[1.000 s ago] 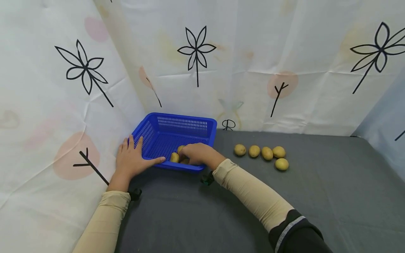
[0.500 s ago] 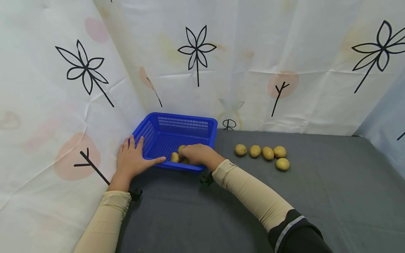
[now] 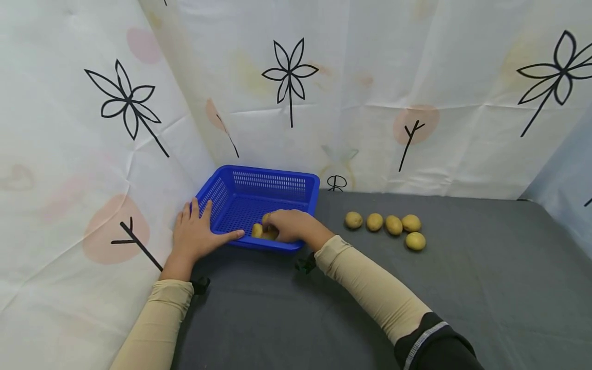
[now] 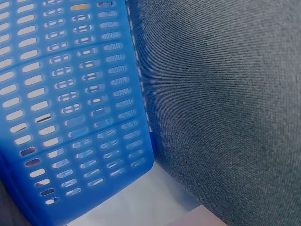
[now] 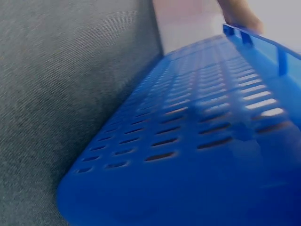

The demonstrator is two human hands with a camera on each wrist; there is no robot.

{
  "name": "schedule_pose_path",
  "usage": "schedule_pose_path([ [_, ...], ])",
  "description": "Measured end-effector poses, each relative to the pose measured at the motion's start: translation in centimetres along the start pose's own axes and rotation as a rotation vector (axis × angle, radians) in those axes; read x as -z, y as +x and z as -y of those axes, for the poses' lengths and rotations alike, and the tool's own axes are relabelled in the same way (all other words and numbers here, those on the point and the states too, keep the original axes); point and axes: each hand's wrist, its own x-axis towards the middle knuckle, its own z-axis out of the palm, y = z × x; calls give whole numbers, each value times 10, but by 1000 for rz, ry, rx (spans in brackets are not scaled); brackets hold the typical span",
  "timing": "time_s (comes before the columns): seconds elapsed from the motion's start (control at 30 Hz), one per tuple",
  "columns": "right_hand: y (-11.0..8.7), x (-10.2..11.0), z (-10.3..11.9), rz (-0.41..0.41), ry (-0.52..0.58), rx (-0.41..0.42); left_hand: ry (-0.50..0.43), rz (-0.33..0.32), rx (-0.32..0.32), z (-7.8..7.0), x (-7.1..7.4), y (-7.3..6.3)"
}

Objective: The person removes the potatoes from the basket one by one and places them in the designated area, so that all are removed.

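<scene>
A blue perforated plastic basket [image 3: 273,179] stands on the dark grey cloth. Several small yellow potatoes [image 3: 256,230] lie inside at its near side. My left hand [image 3: 191,234] rests on the basket's near left corner, fingers spread and thumb along the front rim. My right hand [image 3: 291,225] reaches in over the near right part of the rim. Its curled fingers grip a potato [image 3: 270,234], partly covered by the hand. The left wrist view has the basket wall [image 4: 70,136]. In the right wrist view, the front wall [image 5: 188,127] fills much of the picture.
Several more potatoes [image 3: 393,225] lie in a loose group on the grey cloth [image 3: 481,267], right of the basket. A white curtain with printed flowers [image 3: 361,77] hangs behind, and patterned fabric [image 3: 55,205] borders the left side.
The right hand shifts only slightly inside the basket, and the potato under its fingers shows more. The left hand keeps its place on the rim. The whole head view drifts a little.
</scene>
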Motion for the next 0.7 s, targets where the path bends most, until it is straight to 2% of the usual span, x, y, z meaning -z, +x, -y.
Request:
schedule_pose_path([
  [0.27, -5, 3, -7, -127, 108, 79, 8, -9, -1, 1, -2, 1],
  [0.53, -11, 3, -13, -254, 280, 131, 10, 0, 3, 0, 0, -1],
  [0.7, -13, 2, -15, -364, 390, 135, 7, 0, 4, -1, 1, -1],
])
